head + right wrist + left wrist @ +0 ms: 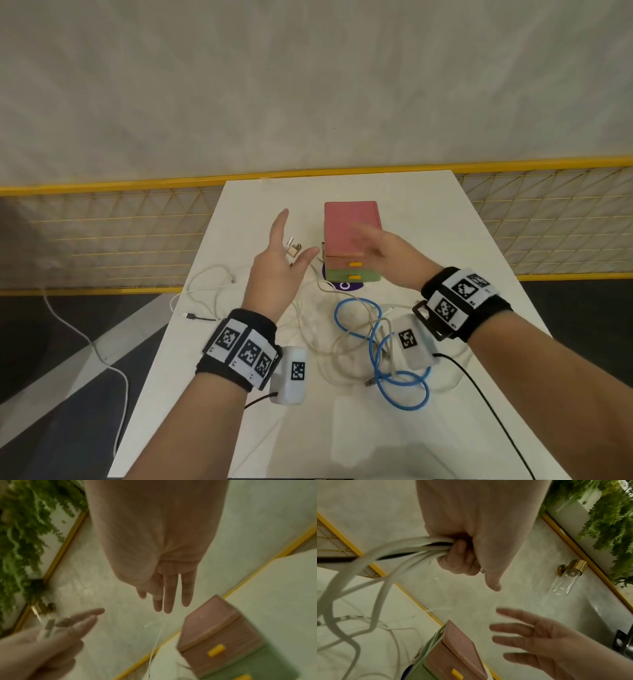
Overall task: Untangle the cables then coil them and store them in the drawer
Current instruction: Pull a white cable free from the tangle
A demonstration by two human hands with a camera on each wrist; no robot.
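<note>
Clearly, a bundle of white cable strands [412,547] is gripped in the curled lower fingers of the left hand [277,263], with a plug end [294,247] held up beside the closed drawer unit [351,240]. From there the cables trail back toward the body into the tangle with the blue cable [380,346] under the wrists. The right hand [387,253], fingers straight and holding nothing, is raised just in front of the unit's drawers, nearer their yellow handles [355,264]; free tabletop [445,240] lies to its right.
</note>
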